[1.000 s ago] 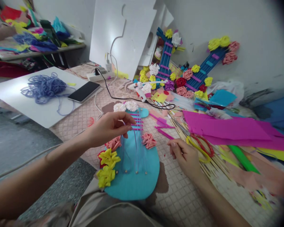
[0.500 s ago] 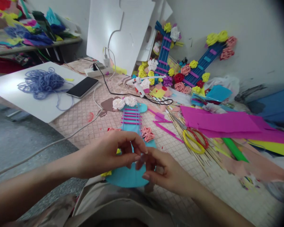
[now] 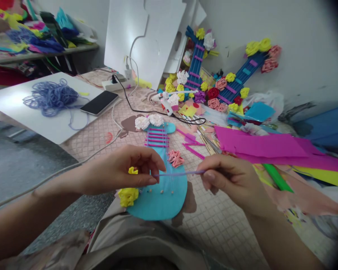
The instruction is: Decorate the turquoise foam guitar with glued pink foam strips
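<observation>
A thin purple-blue piece of yarn (image 3: 180, 174) stretches level between my two hands. My left hand (image 3: 129, 168) pinches one end, and my right hand (image 3: 228, 180) grips the other between thumb and forefinger. Beneath them lies a light-blue guitar-shaped craft (image 3: 160, 210), its lower edge close to my lap. Magenta bars (image 3: 157, 137) cross its neck, with strings running along it. White paper flowers (image 3: 149, 122) sit at its head, a pink paper flower (image 3: 175, 159) on its right, and a yellow paper flower (image 3: 129, 196) at lower left. My left hand hides part of the body.
A tangled heap of blue yarn (image 3: 52, 95) lies on a white board beside a phone (image 3: 99, 103). A white glue gun (image 3: 166, 103) rests behind the craft. Magenta sheets (image 3: 259, 142) lie at right. Two dark-blue decorated guitars (image 3: 239, 84) lean on the wall.
My hands were close together over the craft; now my right hand has moved right, drawing the yarn out straight. More of the blue body and the yellow flower shows.
</observation>
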The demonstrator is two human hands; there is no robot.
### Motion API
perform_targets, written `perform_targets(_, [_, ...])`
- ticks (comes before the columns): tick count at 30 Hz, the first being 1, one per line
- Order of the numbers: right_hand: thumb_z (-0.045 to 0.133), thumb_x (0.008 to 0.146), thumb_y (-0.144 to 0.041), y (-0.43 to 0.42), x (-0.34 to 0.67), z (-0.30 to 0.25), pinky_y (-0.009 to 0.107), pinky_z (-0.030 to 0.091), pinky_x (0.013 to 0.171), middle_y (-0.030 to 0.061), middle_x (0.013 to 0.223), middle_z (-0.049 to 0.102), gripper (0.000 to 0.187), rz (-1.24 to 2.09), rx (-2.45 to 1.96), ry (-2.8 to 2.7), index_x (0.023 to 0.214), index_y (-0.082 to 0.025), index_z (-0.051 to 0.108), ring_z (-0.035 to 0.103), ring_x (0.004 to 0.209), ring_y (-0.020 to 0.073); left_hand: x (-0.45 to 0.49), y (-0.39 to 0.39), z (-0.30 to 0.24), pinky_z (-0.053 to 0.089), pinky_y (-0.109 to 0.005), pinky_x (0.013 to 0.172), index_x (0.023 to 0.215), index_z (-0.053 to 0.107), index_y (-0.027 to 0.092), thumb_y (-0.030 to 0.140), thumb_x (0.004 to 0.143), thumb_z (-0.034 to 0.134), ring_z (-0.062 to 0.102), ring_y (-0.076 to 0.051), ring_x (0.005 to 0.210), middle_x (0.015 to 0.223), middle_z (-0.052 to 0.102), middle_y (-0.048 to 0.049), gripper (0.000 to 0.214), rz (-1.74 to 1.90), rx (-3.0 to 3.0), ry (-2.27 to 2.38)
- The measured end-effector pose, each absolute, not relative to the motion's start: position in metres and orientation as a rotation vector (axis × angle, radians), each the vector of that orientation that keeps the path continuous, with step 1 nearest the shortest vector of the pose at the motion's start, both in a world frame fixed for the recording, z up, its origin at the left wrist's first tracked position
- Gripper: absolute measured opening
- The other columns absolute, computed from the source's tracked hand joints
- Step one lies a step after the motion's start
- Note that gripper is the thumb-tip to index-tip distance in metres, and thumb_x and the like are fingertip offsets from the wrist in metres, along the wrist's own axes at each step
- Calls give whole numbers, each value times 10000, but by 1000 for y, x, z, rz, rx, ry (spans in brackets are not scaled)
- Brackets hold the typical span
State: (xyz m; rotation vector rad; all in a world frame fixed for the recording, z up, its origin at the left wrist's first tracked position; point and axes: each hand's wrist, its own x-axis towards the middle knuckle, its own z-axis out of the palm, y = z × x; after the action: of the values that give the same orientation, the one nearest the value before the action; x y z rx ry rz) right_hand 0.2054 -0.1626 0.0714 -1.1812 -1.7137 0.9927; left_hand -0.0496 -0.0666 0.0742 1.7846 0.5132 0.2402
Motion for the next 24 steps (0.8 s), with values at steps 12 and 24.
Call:
perform_targets(12, [588,889,-329,-36,206,117,202,315,378,-60,583,509,164,829,-931,-1461,785,-203,600,406,409,50,-27,10,98,520,-250,624,881,653,177,203,723,691,650,-138,717,777,678,-31,165,723,1774,730])
perform_targets(24, [476,941,-269,75,215,156,171,374,432,-69,639,578,164,553,-1012,-1349,797,-205,522,584,539,58,2,98,109,494,-257,662,950,658,119,192,755,678,633,-117,728,826,694,-75,209,1049,1804,831])
